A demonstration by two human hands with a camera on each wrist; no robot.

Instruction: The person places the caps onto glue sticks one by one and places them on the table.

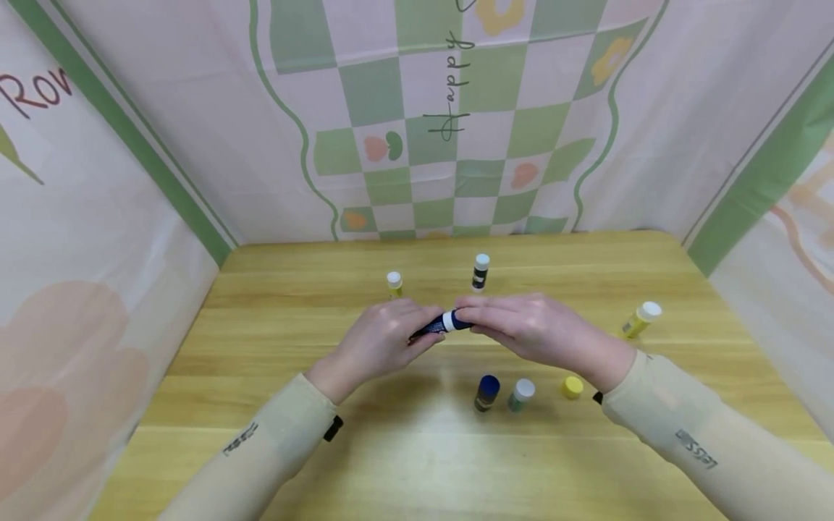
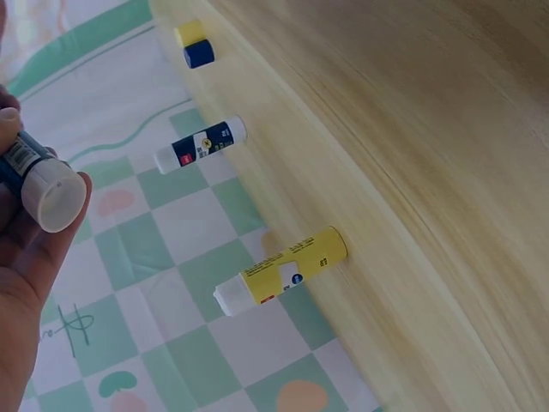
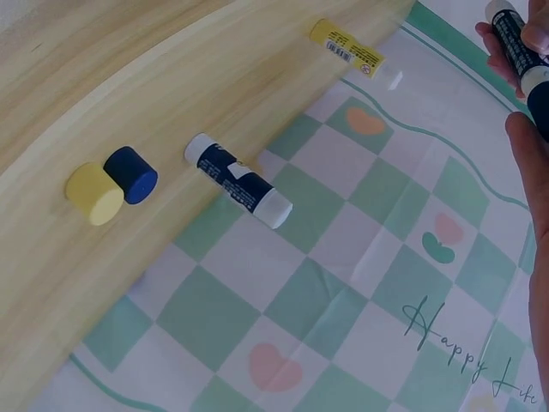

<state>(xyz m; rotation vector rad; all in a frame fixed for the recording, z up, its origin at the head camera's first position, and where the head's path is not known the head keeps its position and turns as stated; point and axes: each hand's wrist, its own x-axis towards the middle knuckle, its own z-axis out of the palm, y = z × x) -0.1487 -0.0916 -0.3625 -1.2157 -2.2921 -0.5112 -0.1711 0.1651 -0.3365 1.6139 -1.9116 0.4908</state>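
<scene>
My left hand grips the body of a dark blue glue stick, fingers over the top and thumb underneath. From the other side my right hand pinches its dark blue cap end, next to a white band. The stick lies tilted between the hands, above the table. In the left wrist view its open-looking white end points out of the left hand. The right wrist view shows the stick's printed body at the upper right, with the right fingers near the dark cap end.
Behind the hands stand a white-capped yellow glue stick and a navy one. Another yellow glue stick is at right. Nearer are blue-topped and white-topped sticks and a yellow cap. Patterned cloth hangs behind the table.
</scene>
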